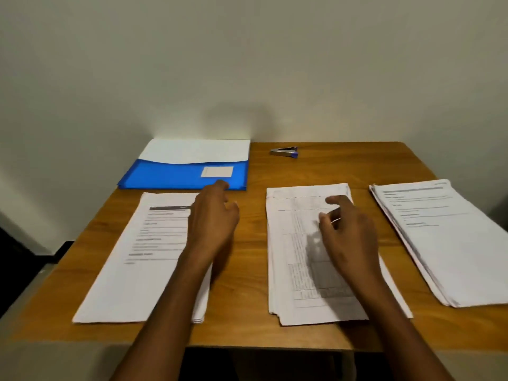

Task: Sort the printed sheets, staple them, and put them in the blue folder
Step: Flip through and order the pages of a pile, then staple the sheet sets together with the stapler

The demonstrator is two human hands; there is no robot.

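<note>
Fingers of the left hand (pixel 213 215) were loosely extended and held nothing, reaching over the right edge of the left stack of sheets (pixel 140 259) with the fingertips near the front edge of the blue folder (pixel 176 176); whether they touched the folder could not be told. Those of the right hand (pixel 347 229) were loosely curled and spread above the middle stack of sheets (pixel 294 257), gripping nothing, and the hand cast a shadow on the printed table of the top page. To the right, partly cut off by the picture's edge, lay the right stack of sheets (pixel 445 243), well apart from either hand. All three stacks lay flat on the wooden table (pixel 247 284), side by side across its near half. At the far left of the table, against the wall (pixel 247 64), the folder lay flat with white paper (pixel 192 151) sticking out of its far side and a pale label (pixel 217 171) on its cover. At the far middle, right of the folder, lay the small stapler (pixel 284 152), untouched.
</note>
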